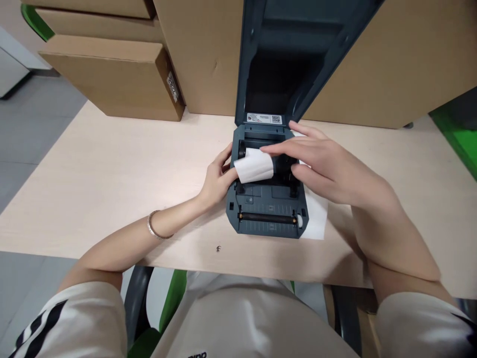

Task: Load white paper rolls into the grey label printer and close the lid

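Note:
A dark blue-grey label printer (268, 196) lies on the table with its lid (298, 30) raised toward the back. Inside its bay sits a small roll of white paper (255, 166), its loose end curling toward the left wall. My left hand (218, 176) grips the printer's left side, with a fingertip hidden behind the paper. Over the bay's right side hovers my right hand (320, 159), fingers stretched out. Its index fingertip is at the roll's upper right edge; whether it presses on the paper I cannot tell. A black roller (268, 218) spans the printer's front.
Behind the printer stand large cardboard boxes (201, 59), with a flatter carton (112, 79) at the back left. A white sheet (316, 219) lies partly under the printer on the wooden table (112, 179). Chair armrests (137, 298) are below the front edge.

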Available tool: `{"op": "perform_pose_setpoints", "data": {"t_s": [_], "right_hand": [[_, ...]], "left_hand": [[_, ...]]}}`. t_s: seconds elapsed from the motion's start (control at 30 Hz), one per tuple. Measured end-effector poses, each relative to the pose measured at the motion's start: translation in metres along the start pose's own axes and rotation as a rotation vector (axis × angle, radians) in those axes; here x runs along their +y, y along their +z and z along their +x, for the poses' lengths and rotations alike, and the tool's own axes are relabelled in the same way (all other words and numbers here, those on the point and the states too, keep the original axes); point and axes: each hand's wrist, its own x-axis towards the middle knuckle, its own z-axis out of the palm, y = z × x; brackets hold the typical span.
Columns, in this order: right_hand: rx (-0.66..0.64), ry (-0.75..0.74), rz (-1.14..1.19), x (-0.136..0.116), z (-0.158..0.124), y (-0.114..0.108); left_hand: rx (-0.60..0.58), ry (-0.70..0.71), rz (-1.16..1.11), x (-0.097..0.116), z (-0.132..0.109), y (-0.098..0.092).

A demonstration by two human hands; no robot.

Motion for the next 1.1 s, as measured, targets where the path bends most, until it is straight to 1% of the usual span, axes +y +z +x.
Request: {"op": "perform_pose_setpoints", "data": {"t_s": [0.07, 0.17, 0.27, 0.4, 0.57, 0.7, 0.9, 1.1], "right_hand": [[0.027, -0.039, 0.037, -0.009, -0.004, 0.001], [0.061, -0.058, 0.005, -0.018, -0.008, 0.010], [0.015, -0.065, -0.108, -0.028, -0.016, 0.019], [-0.055, -0.060, -0.263, -0.045, -0.037, 0.026], [-0.019, -0.163, -0.424, -0.063, -0.058, 0.037], [-0.020, -0.237, -0.536, -0.069, -0.058, 0.040], [-0.044, -0.273, -0.541, -0.077, -0.050, 0.033], [-0.112, -0.339, -0.455, -0.077, -0.066, 0.032]], "left_hand": [[0.001, 0.006, -0.005, 0.000, 0.000, 0.000], [-0.004, 0.005, 0.011, 0.000, 0.000, -0.002], [-0.013, 0.000, 0.034, -0.001, 0.000, -0.004], [-0.021, 0.000, 0.042, 0.000, 0.002, -0.003], [-0.045, -0.024, 0.053, 0.001, 0.002, -0.002], [-0.075, -0.066, 0.075, 0.001, 0.001, -0.004], [-0.089, -0.080, 0.047, -0.002, 0.001, -0.004], [-0.095, -0.096, 0.017, -0.005, -0.001, -0.004]]}}
